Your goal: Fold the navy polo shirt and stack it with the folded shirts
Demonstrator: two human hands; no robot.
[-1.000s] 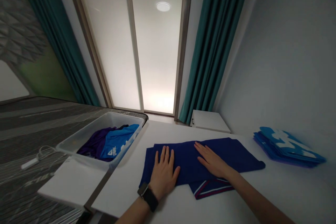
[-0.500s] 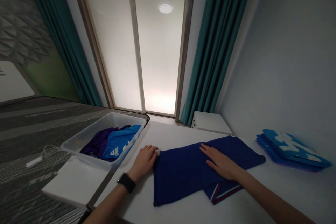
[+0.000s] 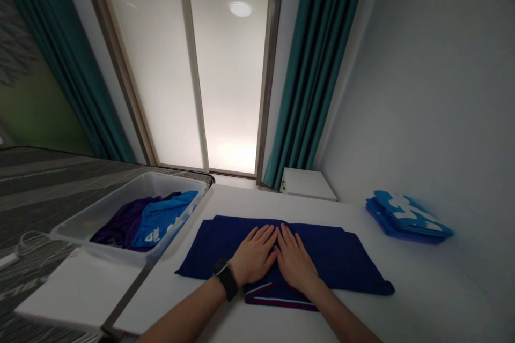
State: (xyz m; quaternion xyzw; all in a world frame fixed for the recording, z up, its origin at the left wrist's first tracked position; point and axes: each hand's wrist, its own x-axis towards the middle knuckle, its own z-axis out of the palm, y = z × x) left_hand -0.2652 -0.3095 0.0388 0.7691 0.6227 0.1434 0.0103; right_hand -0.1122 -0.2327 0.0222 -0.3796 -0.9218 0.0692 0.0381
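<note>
A dark blue garment lies folded flat on the white table, with a striped red-and-white hem showing at its near edge. My left hand, with a dark watch on the wrist, rests flat on the middle of the cloth, fingers stretched out. My right hand lies flat right beside it, fingers extended, the two hands touching at the fingertips. Neither hand holds anything.
A clear plastic bin with purple and light blue clothes stands at the left on the bed's edge. A stack of folded blue garments sits at the right by the wall. A small white cabinet stands beyond the table, below teal curtains.
My left hand left the cloth's left edge and came back onto its middle, beside the right hand. The garment now lies spread wider to the left.
</note>
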